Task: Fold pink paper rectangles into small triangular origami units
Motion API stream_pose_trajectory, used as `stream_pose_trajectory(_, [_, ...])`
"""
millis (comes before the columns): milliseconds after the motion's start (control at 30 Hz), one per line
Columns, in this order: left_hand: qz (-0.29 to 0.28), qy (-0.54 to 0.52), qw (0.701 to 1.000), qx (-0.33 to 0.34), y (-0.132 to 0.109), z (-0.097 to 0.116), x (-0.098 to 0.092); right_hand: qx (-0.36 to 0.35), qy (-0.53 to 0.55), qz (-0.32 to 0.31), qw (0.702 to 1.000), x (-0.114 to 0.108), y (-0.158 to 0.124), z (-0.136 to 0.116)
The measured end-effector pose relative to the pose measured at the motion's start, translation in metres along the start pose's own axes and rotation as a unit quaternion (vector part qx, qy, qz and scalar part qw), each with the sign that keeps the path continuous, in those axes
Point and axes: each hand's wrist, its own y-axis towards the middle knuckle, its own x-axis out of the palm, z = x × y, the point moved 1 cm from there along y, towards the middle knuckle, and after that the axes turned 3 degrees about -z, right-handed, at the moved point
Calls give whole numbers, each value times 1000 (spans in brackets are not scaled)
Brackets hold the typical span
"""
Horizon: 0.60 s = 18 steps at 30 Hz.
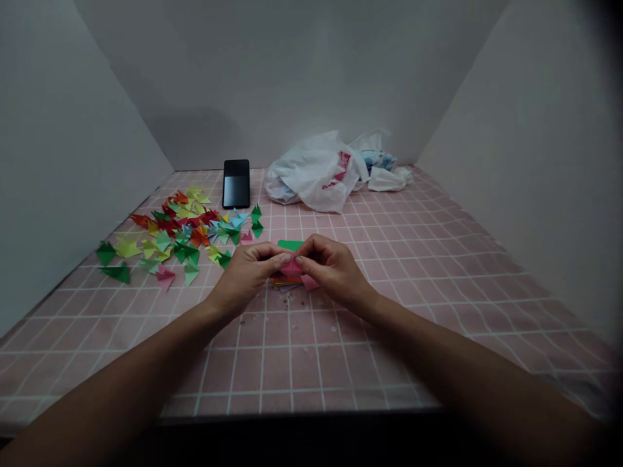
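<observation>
So, starting at the left: a loose scatter of folded paper triangles (180, 237) in green, yellow, red and blue is spread over the tabletop (428, 272), with a black phone (236, 183) lying flat just behind it. Next is the left hand (246, 272), its fingers pinched shut on a small pink paper piece (292, 267), held in the middle just above a thin stack of coloured paper (291, 245) whose green sheet pokes out at the back. The right hand (331, 266) meets it from the other side, fingers also closed on that same pink piece, so both hands share the grip. My guess at the risk: the piece is tiny and the pinch hides most of it, so a crease could land crooked, or the paper could tear or slip out if the hands pull against each other. Further right and back sits a crumpled white plastic bag (316, 172). Surface is a pink cloth with a white grid, a few specks near the hands, and plain grey walls box it in on three sides. Pretty dim light too.
</observation>
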Motion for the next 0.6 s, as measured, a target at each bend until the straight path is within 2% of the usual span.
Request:
stream_pose_trajectory(400, [15,94,994,52,1,2,-2,7,19,-5,1000,1,0,-1])
stream_pose_trajectory(600, [23,139,988,65,2,0,-2,11,48,-27,998,3,1,4])
